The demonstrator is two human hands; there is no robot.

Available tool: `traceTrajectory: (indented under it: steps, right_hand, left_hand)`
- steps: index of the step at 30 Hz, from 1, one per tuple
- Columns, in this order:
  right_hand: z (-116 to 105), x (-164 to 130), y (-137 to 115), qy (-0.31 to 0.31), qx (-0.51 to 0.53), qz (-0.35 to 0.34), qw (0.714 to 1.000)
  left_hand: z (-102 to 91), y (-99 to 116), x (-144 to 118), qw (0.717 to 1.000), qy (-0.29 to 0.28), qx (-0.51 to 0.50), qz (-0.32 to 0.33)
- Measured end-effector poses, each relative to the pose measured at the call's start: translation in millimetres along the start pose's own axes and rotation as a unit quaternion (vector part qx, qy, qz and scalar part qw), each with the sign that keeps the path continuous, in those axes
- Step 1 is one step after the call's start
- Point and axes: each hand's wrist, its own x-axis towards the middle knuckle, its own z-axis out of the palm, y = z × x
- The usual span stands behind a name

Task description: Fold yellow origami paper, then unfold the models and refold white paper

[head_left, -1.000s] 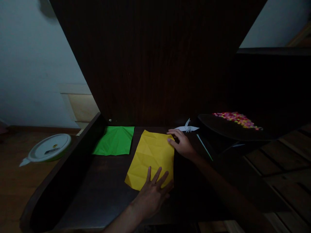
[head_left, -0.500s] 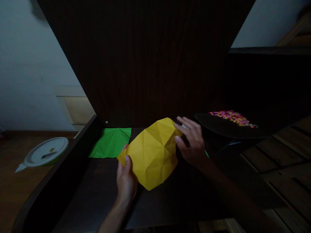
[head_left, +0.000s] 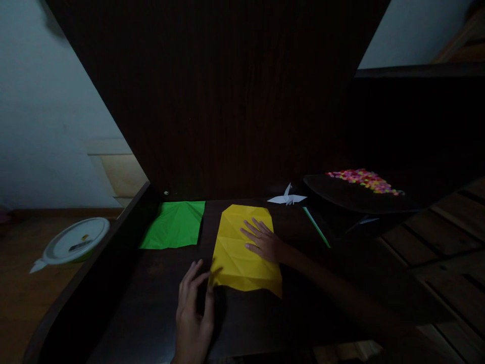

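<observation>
A creased sheet of yellow paper (head_left: 231,253) lies on the dark wooden desk, its top corners cut or folded off and its lower edge curling up. My right hand (head_left: 265,242) rests flat on the sheet with fingers spread. At the sheet's lower left corner is my left hand (head_left: 195,303), fingers apart and curved; whether a fingertip touches the paper is hard to make out. To the left lies a creased green paper sheet (head_left: 174,225). Behind the yellow sheet stands a white origami crane (head_left: 287,198).
A thin green-and-white strip (head_left: 317,227) lies right of the yellow paper. Small colourful pieces (head_left: 366,180) are heaped on a dark corner shelf (head_left: 341,197). A raised side board (head_left: 87,273) bounds the desk at left; beyond it is a round white-lidded container (head_left: 78,240).
The yellow paper has gone from held up between both hands to lying on the desk. My right hand now presses on it, my left has let go, and the crane has come into view.
</observation>
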Motion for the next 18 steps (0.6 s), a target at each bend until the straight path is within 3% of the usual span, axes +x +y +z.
traceTrajectory:
  steps: [2, 4, 8, 13, 18]
  right_hand:
    - [0, 2, -4, -0.004, -0.005, -0.007, 1.0]
    - [-1, 5, -7, -0.012, -0.005, -0.009, 1.0]
    - [-3, 13, -8, -0.037, -0.013, -0.018, 0.999]
    - [-3, 20, 5, -0.029, -0.012, -0.028, 0.999]
    - [-7, 32, 25, -0.011, 0.001, -0.005, 1.0]
  left_hand:
    - [-3.0, 17, 19, 0.996, -0.048, 0.0, 0.07]
    - [4.3, 34, 42, 0.985, -0.13, -0.001, 0.117]
    - [42.1, 50, 68, 0.938, -0.276, 0.073, 0.196]
    - [82.3, 21, 50, 0.894, -0.306, 0.187, 0.268]
    - [79.9, 3, 37, 0.89, -0.337, 0.181, 0.249]
